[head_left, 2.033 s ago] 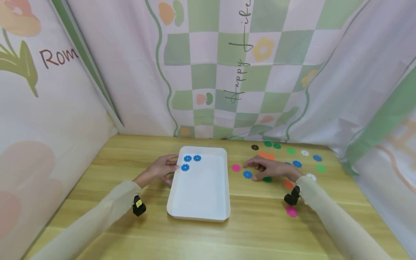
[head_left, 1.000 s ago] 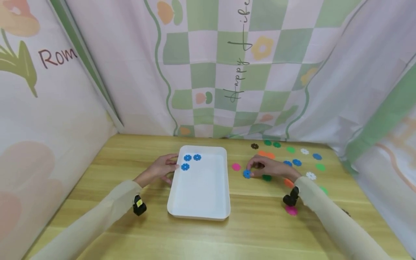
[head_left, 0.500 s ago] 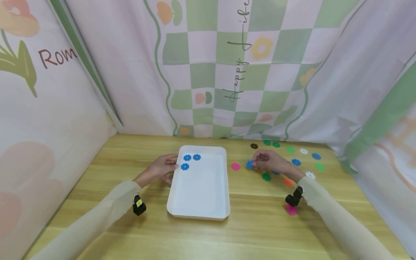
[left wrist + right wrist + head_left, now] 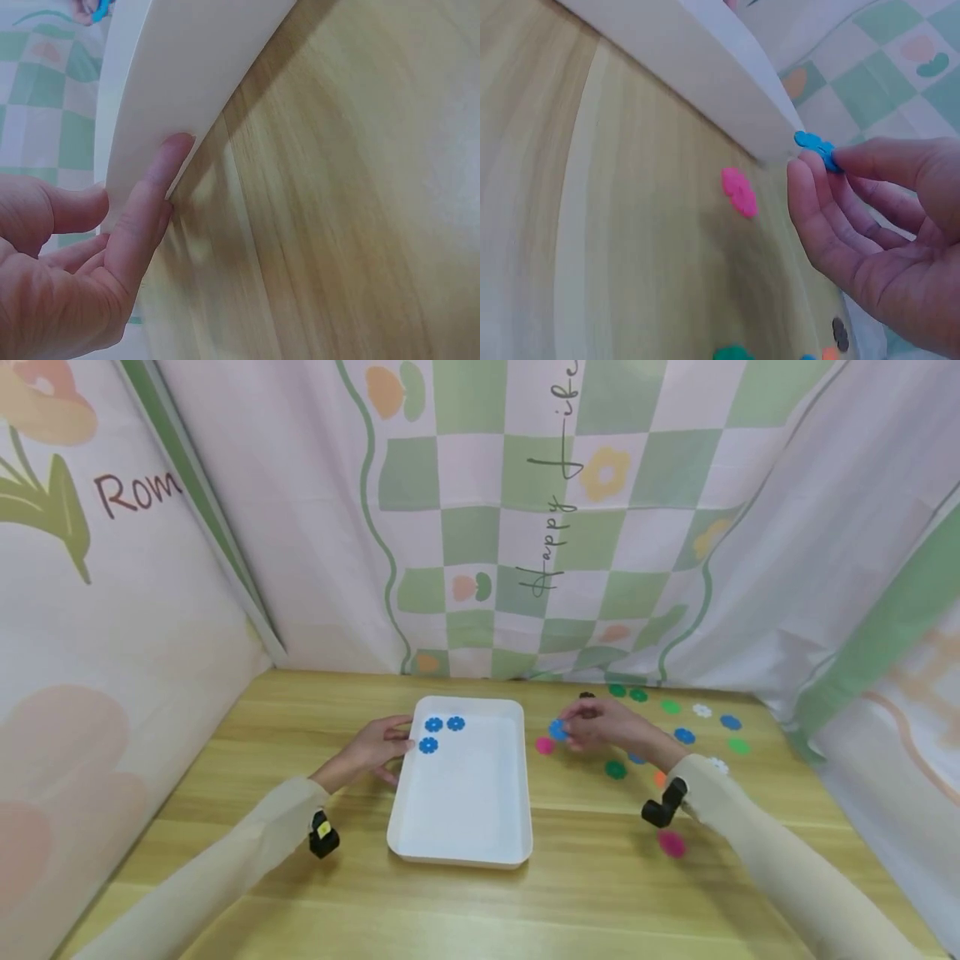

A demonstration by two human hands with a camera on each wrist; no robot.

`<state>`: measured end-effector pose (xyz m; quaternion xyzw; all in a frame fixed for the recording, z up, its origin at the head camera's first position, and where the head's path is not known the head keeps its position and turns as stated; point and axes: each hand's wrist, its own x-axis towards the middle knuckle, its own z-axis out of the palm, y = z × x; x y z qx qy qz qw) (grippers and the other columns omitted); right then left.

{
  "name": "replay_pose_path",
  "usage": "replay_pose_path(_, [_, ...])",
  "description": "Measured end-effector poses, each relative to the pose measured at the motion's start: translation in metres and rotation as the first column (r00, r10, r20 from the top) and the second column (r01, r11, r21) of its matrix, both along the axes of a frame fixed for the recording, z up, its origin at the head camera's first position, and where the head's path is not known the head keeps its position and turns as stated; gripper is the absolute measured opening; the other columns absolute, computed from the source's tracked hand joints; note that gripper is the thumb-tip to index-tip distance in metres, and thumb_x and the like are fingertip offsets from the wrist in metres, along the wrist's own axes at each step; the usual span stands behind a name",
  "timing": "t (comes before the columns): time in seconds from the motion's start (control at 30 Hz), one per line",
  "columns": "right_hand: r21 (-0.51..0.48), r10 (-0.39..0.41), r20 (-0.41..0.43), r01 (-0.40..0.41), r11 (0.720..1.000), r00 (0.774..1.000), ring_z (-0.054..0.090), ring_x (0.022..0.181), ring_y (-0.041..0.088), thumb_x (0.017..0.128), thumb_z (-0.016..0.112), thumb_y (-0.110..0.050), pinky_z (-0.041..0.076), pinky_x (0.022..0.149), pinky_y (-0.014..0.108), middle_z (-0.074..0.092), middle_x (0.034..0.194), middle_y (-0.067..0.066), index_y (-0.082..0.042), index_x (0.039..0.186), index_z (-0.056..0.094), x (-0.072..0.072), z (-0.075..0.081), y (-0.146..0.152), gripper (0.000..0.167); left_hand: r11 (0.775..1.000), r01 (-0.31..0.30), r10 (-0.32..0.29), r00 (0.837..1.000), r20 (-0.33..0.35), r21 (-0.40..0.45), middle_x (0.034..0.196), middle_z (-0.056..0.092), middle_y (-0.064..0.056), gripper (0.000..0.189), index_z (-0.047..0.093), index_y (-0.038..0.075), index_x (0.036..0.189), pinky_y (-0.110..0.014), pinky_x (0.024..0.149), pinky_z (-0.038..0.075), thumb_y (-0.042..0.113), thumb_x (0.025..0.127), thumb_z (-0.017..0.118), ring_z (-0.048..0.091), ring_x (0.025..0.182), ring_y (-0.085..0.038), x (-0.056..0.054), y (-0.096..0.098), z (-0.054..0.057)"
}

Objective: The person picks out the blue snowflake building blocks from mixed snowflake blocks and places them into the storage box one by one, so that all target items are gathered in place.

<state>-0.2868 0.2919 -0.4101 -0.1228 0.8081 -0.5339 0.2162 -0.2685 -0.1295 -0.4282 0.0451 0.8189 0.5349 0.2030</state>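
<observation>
My right hand (image 4: pixel 603 725) pinches a blue flower-shaped plastic disc (image 4: pixel 558 730) between thumb and fingertips, raised above the table beside the tray's right wall. The right wrist view shows this disc (image 4: pixel 817 148) tilted nearly edge-on. A white rectangular tray (image 4: pixel 463 810) lies on the table, with three blue flower discs (image 4: pixel 428 745) in its far left corner. My left hand (image 4: pixel 371 749) holds the tray's left wall. In the left wrist view, the thumb meets the rim while a finger (image 4: pixel 169 159) lies along the outer side.
A pink disc (image 4: pixel 545 746) lies just right of the tray. Several more discs are scattered farther right, among them a green disc (image 4: pixel 616 769), a blue disc (image 4: pixel 684 736) and a white disc (image 4: pixel 702 711). Curtains (image 4: pixel 540 543) hang behind the wooden table (image 4: pixel 337 893).
My right hand has pinched the blue disc, lifted it off the table and brought it left and slightly away, closer to the tray. The left hand and the tray stay in place.
</observation>
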Motion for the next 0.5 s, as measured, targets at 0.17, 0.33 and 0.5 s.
replay_pose_path(0.17, [-0.036,0.015,0.032,-0.014,0.999,0.999,0.074,0.109,0.036,0.108,0.057,-0.01,0.059,0.106,0.055,0.07,0.12,0.021,0.014,0.137,0.052,-0.007,0.009,-0.015,0.037,1.0,-0.002,0.002,1.0,-0.004,0.012,0.154,0.047,-0.032,0.06,0.033,0.003,0.162,-0.04,0.064,0.069,0.006,0.108,0.056,0.062,0.128,-0.046,0.0,0.001,0.001])
replay_pose_path(0.33, [-0.02,0.042,-0.007,-0.042,0.999,0.999,0.074,0.107,0.037,0.108,0.056,-0.01,0.059,0.104,0.058,0.071,0.119,0.025,0.014,0.133,0.056,-0.015,0.021,-0.038,0.034,1.0,0.002,-0.002,1.0,-0.022,0.021,0.155,0.047,-0.032,0.061,0.032,0.004,0.163,-0.041,0.063,0.069,0.006,0.107,0.057,0.06,0.13,-0.046,0.0,0.0,-0.001])
replay_pose_path(0.5, [-0.027,0.043,0.041,-0.042,0.999,0.998,0.074,0.109,0.035,0.108,0.058,-0.011,0.057,0.107,0.057,0.073,0.117,0.022,0.012,0.133,0.057,-0.024,0.028,-0.061,0.034,1.0,-0.003,0.004,0.999,-0.034,0.01,0.155,0.048,-0.031,0.06,0.033,0.006,0.163,-0.041,0.062,0.069,0.007,0.107,0.057,0.06,0.131,-0.046,0.001,-0.001,-0.002])
